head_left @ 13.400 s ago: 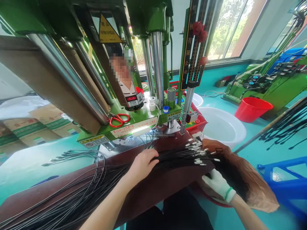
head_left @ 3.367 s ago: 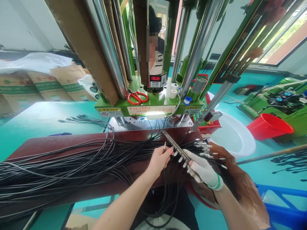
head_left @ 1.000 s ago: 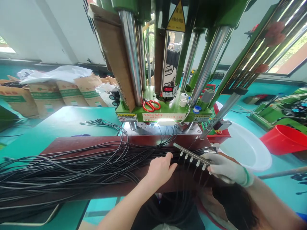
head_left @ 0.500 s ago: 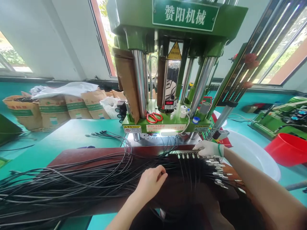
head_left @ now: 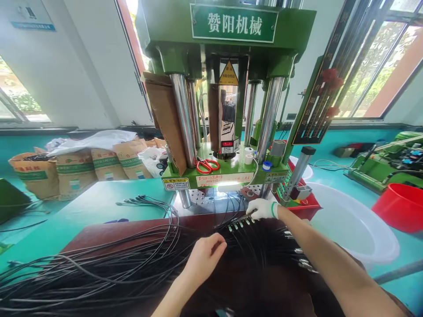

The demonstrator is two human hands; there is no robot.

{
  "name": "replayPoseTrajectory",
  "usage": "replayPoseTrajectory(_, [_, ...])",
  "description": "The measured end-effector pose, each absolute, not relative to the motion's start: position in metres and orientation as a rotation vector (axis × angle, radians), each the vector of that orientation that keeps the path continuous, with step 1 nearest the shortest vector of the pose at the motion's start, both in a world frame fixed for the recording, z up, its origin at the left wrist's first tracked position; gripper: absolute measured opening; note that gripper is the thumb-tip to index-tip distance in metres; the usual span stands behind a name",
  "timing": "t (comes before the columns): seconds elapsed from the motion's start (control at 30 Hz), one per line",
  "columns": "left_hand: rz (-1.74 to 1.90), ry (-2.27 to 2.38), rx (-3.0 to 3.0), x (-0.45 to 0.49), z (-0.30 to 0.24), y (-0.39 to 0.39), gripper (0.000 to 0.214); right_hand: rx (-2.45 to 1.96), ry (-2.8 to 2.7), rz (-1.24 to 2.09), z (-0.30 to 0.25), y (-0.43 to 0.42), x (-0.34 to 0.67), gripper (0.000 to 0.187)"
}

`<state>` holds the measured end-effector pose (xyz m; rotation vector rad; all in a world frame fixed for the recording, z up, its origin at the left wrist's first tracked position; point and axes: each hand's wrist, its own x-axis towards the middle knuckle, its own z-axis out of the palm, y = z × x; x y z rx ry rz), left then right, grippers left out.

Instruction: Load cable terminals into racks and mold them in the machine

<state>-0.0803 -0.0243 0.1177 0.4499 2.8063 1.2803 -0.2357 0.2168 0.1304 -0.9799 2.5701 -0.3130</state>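
Observation:
My right hand [head_left: 264, 208], in a white glove with a green cuff edge, grips the right end of a narrow metal bar [head_left: 238, 221]. Several silvery cable connectors sit in a row along the bar, and their black cables hang toward me. My bare left hand [head_left: 207, 253] hovers over the heap of black cables [head_left: 112, 259], its fingers loosely curled, thumb apart and nothing visible between them. Under my right forearm lie more metal cable ends [head_left: 306, 264]. Behind the bar is the steel bed [head_left: 201, 199] of a green press [head_left: 172, 33].
Red scissors [head_left: 207, 165], white rolls and a blue-rimmed spool [head_left: 267, 165] lie on the press ledge. A white tub [head_left: 391, 237] and a red bucket [head_left: 401, 207] stand at right. Paper sacks [head_left: 77, 171] line the left wall. Cable ends [head_left: 132, 200] rest on the green tabletop.
My right hand has moved left with the bar, which now tilts up toward its right end. My left hand stays curled over the cables. The view has shifted a little.

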Motion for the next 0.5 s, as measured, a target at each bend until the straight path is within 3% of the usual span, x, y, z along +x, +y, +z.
replayPoseTrajectory(0.27, [1.332, 2.896, 0.336, -0.139, 0.133, -0.035, 0.025, -0.962, 2.732, -0.289, 0.119, 0.211, -0.233, 0.024])
replayPoseTrajectory(0.4, [1.104, 2.904, 0.030, -0.194, 0.107, -0.043, 0.030, -0.853, 2.894, -0.332, 0.129, 0.211, -0.243, 0.027])
replayPoseTrajectory(0.5, [1.075, 2.859, -0.052, -0.218, 0.085, -0.044, 0.014, -0.733, 3.015, -0.413, 0.138, 0.200, -0.259, 0.030])
